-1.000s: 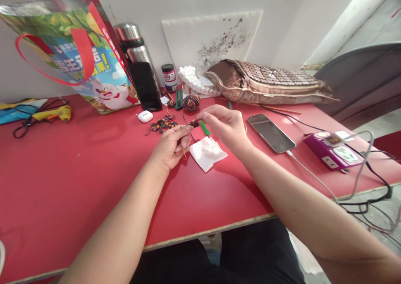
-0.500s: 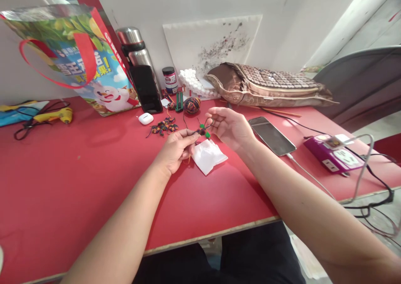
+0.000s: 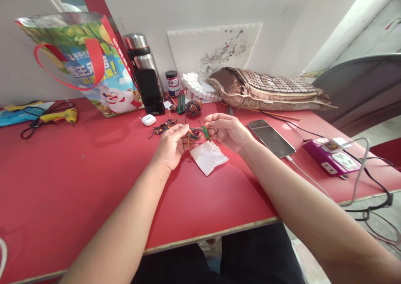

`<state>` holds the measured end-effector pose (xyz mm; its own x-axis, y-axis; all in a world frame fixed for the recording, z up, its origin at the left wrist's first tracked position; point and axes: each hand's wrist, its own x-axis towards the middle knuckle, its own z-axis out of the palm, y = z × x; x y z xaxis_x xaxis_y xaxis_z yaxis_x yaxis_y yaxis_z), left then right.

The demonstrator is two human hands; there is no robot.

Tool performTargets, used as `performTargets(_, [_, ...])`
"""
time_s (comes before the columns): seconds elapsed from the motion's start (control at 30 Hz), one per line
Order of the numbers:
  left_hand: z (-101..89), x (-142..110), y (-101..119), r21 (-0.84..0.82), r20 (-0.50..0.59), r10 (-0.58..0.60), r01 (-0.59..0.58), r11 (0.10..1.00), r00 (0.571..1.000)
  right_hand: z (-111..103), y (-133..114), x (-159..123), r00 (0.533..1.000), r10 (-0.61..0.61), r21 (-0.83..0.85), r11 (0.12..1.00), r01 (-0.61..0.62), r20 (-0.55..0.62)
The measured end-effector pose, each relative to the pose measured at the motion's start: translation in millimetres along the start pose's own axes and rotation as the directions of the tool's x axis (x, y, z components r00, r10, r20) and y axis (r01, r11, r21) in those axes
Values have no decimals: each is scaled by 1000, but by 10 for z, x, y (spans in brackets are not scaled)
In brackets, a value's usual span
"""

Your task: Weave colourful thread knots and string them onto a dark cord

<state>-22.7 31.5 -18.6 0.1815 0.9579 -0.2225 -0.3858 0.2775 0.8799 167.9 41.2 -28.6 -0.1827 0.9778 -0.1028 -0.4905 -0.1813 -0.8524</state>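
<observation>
A small multicoloured yarn piece [image 3: 194, 133] hangs between my two hands over the red table. Its left end strands are pinched by thumb and fingers of my left hand [image 3: 173, 146], with a loose orange strand dangling below. Dark yarn on the other side is held in the closed fingertips of my right hand [image 3: 228, 130]. A small green item [image 3: 206, 133] shows right by those fingertips; its kind is unclear. Under the yarn lies a folded white paper packet [image 3: 209, 157]. More knotted yarn pieces [image 3: 163, 127] rest behind my left hand, beside a multicoloured yarn ball [image 3: 193, 107].
At the back stand a printed bag [image 3: 109, 75], a steel flask [image 3: 145, 58], an upright dark phone [image 3: 150, 92] and a jar [image 3: 172, 82]. A white earbud case [image 3: 148, 120] is nearby. To the right are a cabled phone [image 3: 272, 138] and a purple power strip [image 3: 332, 158].
My right hand has closed its fingers on the yarn, where they were spread before. The yarn piece is now stretched between the hands, and my left hand has turned slightly.
</observation>
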Motion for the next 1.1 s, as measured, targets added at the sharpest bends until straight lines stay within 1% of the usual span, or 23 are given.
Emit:
performTargets(0.13, [10, 60, -97, 46, -6, 2, -1, 999, 1000, -59, 11, 33, 999, -31, -25, 999, 30, -32])
performTargets(0.2, [27, 94, -185, 102, 8, 53, -54, 993, 999, -85, 42, 51, 999, -37, -42, 998, 36, -30])
performTargets(0.27, [44, 110, -271, 202, 58, 96, -106, 974, 994, -98, 78, 66, 999, -47, -67, 997, 46, -16])
performTargets(0.37, [52, 102, -355, 345, 179, 108, -165, 924, 978, -96, 111, 80, 998, -61, -124, 990, 61, 6])
performTargets(0.43, [41, 91, -371, 386, 224, 114, -196, 902, 968, -89, 114, 85, 998, -54, -157, 986, 56, 17])
performTargets(0.47, [31, 88, -369, 389, 226, 117, -199, 899, 967, -85, 112, 89, 998, -49, -167, 985, 53, 25])
performTargets(0.63, [-35, 116, -313, 329, 170, 119, -170, 929, 978, -81, 107, 123, 997, -26, -176, 984, 39, 76])
performTargets(0.8, [-102, 181, -253, 196, 138, 120, -145, 970, 983, -84, 108, 163, 993, 21, -184, 983, 0, 115])
performTargets(0.87, [-117, 201, -231, 158, 107, 133, -149, 976, 985, -76, 105, 158, 991, 39, -217, 976, -11, 128])
performTargets(0.97, [-118, 215, -205, 128, 63, 136, -143, 981, 989, -48, 112, 132, 991, 28, -298, 955, 12, 128])
performTargets(1.1, [-96, 216, -192, 106, 72, 138, -146, 984, 988, -23, 167, 117, 988, 20, -432, 900, 49, 153])
